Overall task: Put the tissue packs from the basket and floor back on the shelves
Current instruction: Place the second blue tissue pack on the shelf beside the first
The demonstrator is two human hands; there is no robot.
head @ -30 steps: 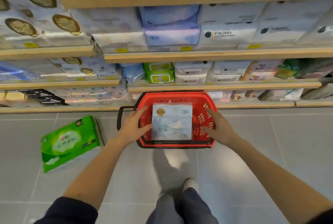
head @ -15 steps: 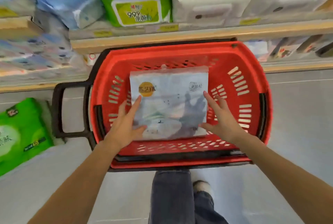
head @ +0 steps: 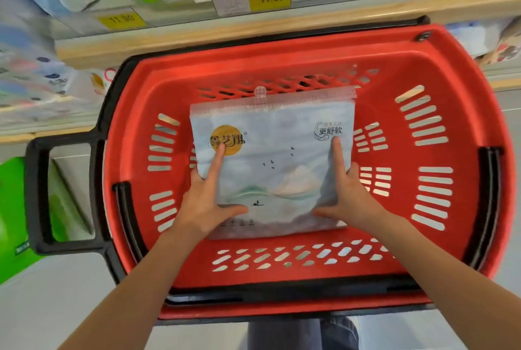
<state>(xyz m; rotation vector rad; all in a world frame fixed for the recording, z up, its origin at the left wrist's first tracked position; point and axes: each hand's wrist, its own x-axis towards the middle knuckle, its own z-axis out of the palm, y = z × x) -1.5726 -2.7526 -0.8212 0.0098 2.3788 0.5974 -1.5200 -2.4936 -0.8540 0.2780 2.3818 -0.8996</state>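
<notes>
A pale blue tissue pack (head: 277, 158) with a gold round logo lies flat inside the red basket (head: 465, 130) on the floor. My left hand (head: 207, 197) clasps its left edge, forefinger stretched up over the logo. My right hand (head: 346, 194) clasps its right edge, forefinger lying on the pack's face. Both thumbs press along its lower part. A green tissue pack (head: 11, 217) lies on the floor at the far left, partly cut off and behind the basket's black handle (head: 39, 194).
Wooden shelves (head: 310, 20) with yellow price tags run just behind the basket, stocked with green, blue and white tissue packs. Grey tiled floor (head: 56, 307) lies around it. My leg (head: 304, 332) shows below the basket's near rim.
The view has closed in on the basket. My hands have slid from the basket's sides onto the pale blue pack and now grip its edges.
</notes>
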